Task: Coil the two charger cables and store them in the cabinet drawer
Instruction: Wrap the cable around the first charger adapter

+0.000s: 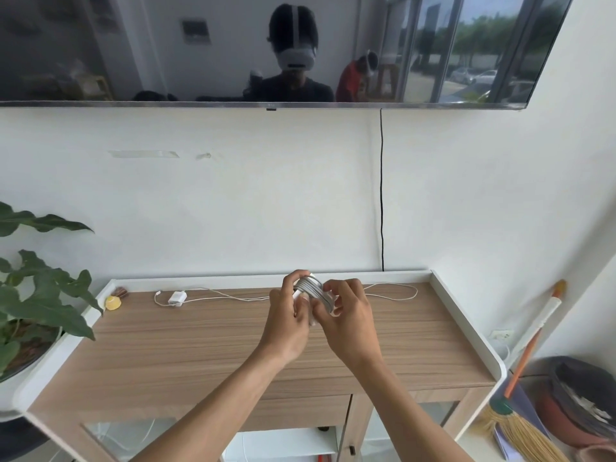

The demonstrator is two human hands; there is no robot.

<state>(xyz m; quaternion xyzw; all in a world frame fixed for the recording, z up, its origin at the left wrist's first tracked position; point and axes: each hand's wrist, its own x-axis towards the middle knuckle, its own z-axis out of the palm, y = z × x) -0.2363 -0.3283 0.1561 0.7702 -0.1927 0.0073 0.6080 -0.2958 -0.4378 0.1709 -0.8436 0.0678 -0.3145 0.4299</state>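
A coiled white charger cable (pixel 313 290) is held above the back of the wooden cabinet top (pixel 213 348). My left hand (pixel 290 311) grips the coil's left side. My right hand (pixel 346 315) pinches its right side with curled fingers. A second white charger (pixel 177 298), a small square plug with its thin cable (pixel 396 291), lies uncoiled along the back of the top, running from the left plug behind my hands to a loop on the right. The drawer front (pixel 300 411) below the top is closed.
A leafy potted plant (pixel 36 295) stands left of the cabinet. A small yellow object (pixel 112 303) lies at the back left corner. A broom (pixel 523 371) and dark bowls (pixel 580 398) are on the right. A black cord (pixel 382 195) hangs down the wall below a screen.
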